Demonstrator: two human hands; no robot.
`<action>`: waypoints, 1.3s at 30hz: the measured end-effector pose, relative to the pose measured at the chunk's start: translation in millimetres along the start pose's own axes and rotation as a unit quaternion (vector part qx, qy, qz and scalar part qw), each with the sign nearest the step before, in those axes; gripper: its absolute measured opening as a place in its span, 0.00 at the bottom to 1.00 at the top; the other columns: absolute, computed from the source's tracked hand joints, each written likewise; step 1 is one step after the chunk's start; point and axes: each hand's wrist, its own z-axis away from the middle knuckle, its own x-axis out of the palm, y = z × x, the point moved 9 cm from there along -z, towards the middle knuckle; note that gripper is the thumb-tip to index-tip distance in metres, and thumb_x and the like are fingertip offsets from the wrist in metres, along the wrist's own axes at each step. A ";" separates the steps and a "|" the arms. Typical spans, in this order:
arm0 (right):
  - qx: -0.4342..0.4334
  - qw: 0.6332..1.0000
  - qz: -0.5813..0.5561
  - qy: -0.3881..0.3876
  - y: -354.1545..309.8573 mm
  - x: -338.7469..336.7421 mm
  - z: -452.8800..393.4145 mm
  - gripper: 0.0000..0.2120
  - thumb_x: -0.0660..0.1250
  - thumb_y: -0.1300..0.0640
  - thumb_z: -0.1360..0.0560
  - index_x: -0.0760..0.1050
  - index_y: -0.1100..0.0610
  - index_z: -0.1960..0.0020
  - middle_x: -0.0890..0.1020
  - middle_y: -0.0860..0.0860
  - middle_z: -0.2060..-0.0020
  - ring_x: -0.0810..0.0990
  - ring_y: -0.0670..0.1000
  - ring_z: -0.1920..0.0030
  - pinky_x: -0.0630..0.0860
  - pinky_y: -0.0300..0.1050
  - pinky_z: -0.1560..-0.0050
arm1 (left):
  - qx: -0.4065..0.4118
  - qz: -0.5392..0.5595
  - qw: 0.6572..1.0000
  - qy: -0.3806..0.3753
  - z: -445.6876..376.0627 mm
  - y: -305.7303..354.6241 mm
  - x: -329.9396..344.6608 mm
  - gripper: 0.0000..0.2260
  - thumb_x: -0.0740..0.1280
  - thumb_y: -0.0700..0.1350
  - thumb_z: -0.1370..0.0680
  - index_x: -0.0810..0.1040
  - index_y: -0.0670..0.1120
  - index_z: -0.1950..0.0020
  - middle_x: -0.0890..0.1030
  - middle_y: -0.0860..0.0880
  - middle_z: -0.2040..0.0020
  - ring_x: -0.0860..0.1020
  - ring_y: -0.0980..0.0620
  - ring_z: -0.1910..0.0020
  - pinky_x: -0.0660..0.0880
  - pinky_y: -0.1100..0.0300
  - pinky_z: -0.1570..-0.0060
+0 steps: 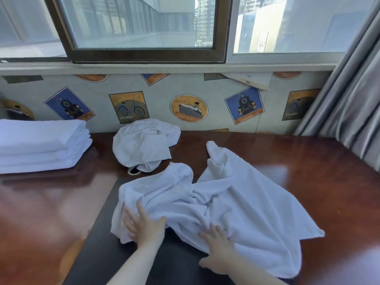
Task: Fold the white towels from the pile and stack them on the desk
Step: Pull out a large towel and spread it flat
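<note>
Both hands' spread fingers (131, 218) press the crumpled towel (236, 202), its length running left-right across the desk (308, 161).

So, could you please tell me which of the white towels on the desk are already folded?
The stack of folded white towels at the far left; the crumpled white towel behind and the rumpled white towel under both hands remain unfolded.
</note>
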 end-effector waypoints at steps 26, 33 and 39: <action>0.034 0.992 0.022 0.119 -14.4 -48.5 -12.1 0.18 0.71 0.50 0.28 0.76 0.45 0.38 0.64 0.50 0.32 0.71 0.46 0.34 0.72 0.46 0.38 | 0.222 -0.317 0.885 -0.259 -14.2 39.3 60.7 0.10 0.62 0.52 0.26 0.64 0.64 0.48 0.62 0.53 0.41 0.63 0.50 0.36 0.63 0.55 0.38; 0.094 0.995 0.014 -0.001 -13.6 -19.3 -27.2 0.24 0.65 0.56 0.27 0.65 0.47 0.33 0.64 0.51 0.35 0.63 0.57 0.35 0.69 0.49 0.39 | 0.233 -0.337 0.867 -0.283 -32.8 33.8 70.4 0.08 0.62 0.53 0.23 0.71 0.58 0.45 0.66 0.53 0.40 0.65 0.50 0.39 0.67 0.55 0.41; 0.115 0.992 -0.019 0.038 -10.1 -17.5 -28.8 0.21 0.64 0.56 0.28 0.68 0.48 0.36 0.66 0.52 0.36 0.64 0.57 0.36 0.69 0.50 0.41 | 0.261 -0.327 0.874 -0.248 -38.6 38.7 77.3 0.07 0.60 0.48 0.20 0.75 0.51 0.45 0.71 0.48 0.40 0.71 0.46 0.43 0.72 0.53 0.50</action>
